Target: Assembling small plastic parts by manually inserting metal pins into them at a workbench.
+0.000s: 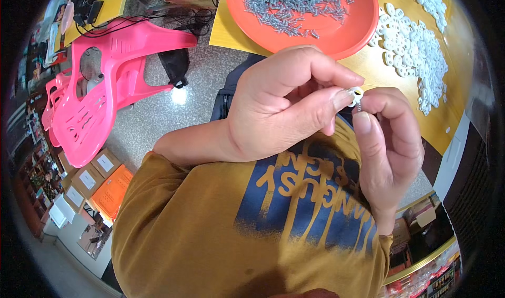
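My left hand (279, 103) pinches a small white plastic ring (356, 94) between thumb and forefinger, close in front of my chest. My right hand (389, 140) meets it from the right, its fingertips closed on a short grey metal spring (359, 106) that touches the ring from below. Both hands hover over my mustard-coloured shirt, just short of the table's near edge. Most of the ring is hidden by my fingers.
An orange tray (347, 35) holding many small grey springs sits on the yellow table (231, 32). A spread of white plastic rings (415, 51) lies to its right. A pink plastic stool (100, 103) lies tipped on the floor at left, with cardboard boxes (94, 180) below it.
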A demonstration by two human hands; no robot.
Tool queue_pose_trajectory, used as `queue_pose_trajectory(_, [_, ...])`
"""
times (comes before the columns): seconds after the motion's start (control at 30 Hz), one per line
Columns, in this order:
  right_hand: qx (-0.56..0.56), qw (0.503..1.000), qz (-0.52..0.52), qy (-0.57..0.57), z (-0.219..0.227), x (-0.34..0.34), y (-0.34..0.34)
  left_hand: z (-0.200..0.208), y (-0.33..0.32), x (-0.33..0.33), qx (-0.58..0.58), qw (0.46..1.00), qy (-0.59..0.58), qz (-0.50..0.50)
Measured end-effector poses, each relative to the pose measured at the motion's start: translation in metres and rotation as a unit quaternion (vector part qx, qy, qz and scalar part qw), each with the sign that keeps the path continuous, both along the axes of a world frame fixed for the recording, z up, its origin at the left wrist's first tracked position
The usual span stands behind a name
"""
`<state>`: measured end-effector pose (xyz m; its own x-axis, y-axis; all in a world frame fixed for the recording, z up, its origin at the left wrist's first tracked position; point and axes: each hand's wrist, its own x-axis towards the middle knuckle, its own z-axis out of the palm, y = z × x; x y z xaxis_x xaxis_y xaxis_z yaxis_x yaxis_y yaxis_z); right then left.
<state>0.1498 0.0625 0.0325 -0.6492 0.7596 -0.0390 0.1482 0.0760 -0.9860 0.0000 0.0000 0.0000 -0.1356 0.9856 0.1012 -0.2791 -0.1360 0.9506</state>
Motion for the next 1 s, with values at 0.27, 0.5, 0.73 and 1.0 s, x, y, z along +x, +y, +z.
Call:
queue_pose_trajectory(0.27, [0.039, 0.999, -0.012, -0.004, -0.0018, 0.0008, -0.0001, 0.0011, 0.0016, 0.0016, -0.014, 1.000, -0.027, -0.001])
queue_pose_trajectory(0.5, [0.130, 0.991, -0.029, 0.017, -0.0110, -0.0007, 0.0053, 0.0003, 0.0001, 0.0056, -0.007, 1.000, -0.006, 0.024])
queue_pose_trajectory(0.73, [0.223, 0.974, -0.023, -0.035, -0.0077, -0.0034, 0.0037, -0.0039, 0.0019, -0.0035, 0.088, 0.979, 0.184, 0.003])
queue_pose_trajectory(1.0, [0.199, 0.980, -0.015, 0.012, -0.0101, -0.0027, 0.0045, 0.0003, -0.0011, 0.0040, -0.024, 0.999, -0.042, -0.012])
